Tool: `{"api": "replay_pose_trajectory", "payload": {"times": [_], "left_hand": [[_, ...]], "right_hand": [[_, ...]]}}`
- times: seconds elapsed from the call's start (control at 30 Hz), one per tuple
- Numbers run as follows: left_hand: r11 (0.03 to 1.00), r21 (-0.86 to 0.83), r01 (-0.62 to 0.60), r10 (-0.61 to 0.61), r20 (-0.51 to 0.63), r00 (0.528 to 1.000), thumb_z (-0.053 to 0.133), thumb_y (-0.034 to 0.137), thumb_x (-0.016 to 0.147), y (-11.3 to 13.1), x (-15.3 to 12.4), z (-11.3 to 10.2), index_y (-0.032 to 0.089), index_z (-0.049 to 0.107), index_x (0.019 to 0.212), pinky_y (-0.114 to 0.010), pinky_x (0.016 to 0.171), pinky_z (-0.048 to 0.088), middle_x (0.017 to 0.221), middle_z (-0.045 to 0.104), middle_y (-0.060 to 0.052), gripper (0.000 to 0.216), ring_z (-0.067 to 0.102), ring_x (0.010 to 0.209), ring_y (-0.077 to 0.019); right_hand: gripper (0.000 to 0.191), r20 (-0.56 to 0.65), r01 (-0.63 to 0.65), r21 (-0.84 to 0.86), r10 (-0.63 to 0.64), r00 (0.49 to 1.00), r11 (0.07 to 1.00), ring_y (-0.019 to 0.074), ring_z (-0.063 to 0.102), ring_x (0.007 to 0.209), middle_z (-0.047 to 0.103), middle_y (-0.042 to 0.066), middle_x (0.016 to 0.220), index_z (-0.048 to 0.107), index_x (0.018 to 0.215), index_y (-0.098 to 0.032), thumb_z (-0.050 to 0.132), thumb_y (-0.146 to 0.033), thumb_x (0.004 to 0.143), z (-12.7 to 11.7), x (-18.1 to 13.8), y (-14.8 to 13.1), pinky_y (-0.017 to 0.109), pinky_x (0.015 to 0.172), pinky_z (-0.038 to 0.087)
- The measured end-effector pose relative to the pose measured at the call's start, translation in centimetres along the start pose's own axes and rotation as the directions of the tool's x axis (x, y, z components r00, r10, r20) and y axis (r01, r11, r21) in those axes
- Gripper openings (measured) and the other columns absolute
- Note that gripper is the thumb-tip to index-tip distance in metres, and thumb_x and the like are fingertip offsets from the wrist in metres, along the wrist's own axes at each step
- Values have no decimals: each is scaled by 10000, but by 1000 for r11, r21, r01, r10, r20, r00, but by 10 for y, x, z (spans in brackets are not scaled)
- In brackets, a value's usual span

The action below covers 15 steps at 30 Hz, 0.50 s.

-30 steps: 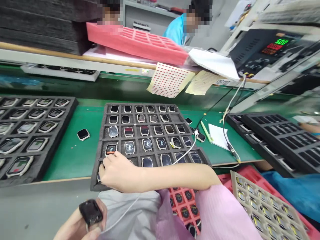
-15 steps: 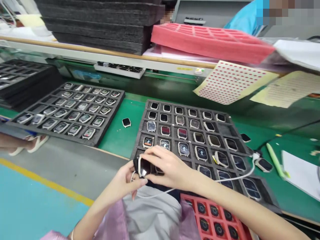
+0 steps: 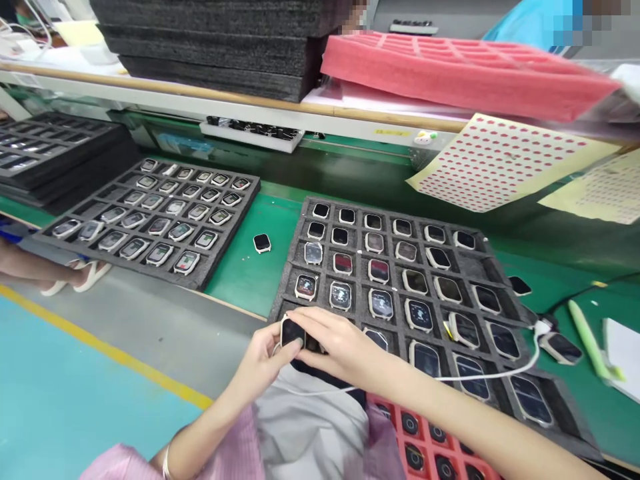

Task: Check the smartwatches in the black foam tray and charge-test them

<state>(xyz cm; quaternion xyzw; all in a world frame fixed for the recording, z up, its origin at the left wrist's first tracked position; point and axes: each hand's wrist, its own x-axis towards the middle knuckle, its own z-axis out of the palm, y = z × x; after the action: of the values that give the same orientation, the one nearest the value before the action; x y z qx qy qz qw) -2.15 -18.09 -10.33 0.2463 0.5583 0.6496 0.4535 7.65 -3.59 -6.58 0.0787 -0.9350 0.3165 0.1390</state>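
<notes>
Both my hands meet over the near edge of a grey foam tray (image 3: 380, 208). My left hand (image 3: 265, 363) holds a dark-faced smartwatch (image 3: 293, 332) from below, and my right hand (image 3: 340, 347) pinches its right side. A thin white cable (image 3: 480, 377) runs under my right forearm towards a second smartwatch (image 3: 561, 348) on the green mat. Rows of smartwatches lie in the tray's pockets, and my hands hide part of its near rows.
A second foam tray of watches (image 3: 225, 260) and a loose watch (image 3: 261, 243) lie to the left. A red tray (image 3: 420, 433) sits below my right arm. A pink foam tray (image 3: 465, 73) and black foam stacks (image 3: 215, 47) stand on the shelf beyond.
Over the last second my left hand rose with the watch to meet my right hand, which came off the tray's left edge. The view swung left.
</notes>
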Motion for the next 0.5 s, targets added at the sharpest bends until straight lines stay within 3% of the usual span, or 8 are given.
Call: {"api": "replay_pose_trajectory", "payload": {"times": [0.23,0.5], "left_hand": [[998,-47,31,-31,8,1000,661,371,772,7,-4,1,134,677,999,-299,848,437,901,679,-61,328,593,914,-214],[997,-82,3,-2,4,1000,648,318,795,-1,-3,1,125,669,959,-274,812,438,851,663,-47,254,574,868,-183]], "right_hand": [[416,-16,-31,151,34,999,988,241,608,1021,608,137,1126,486,1241,-155,599,-184,842,5,1,4,369,861,535],[405,-23,-50,173,55,998,984,230,603,990,610,136,1096,504,1223,-142,611,-180,834,7,1,3,364,841,528]]}}
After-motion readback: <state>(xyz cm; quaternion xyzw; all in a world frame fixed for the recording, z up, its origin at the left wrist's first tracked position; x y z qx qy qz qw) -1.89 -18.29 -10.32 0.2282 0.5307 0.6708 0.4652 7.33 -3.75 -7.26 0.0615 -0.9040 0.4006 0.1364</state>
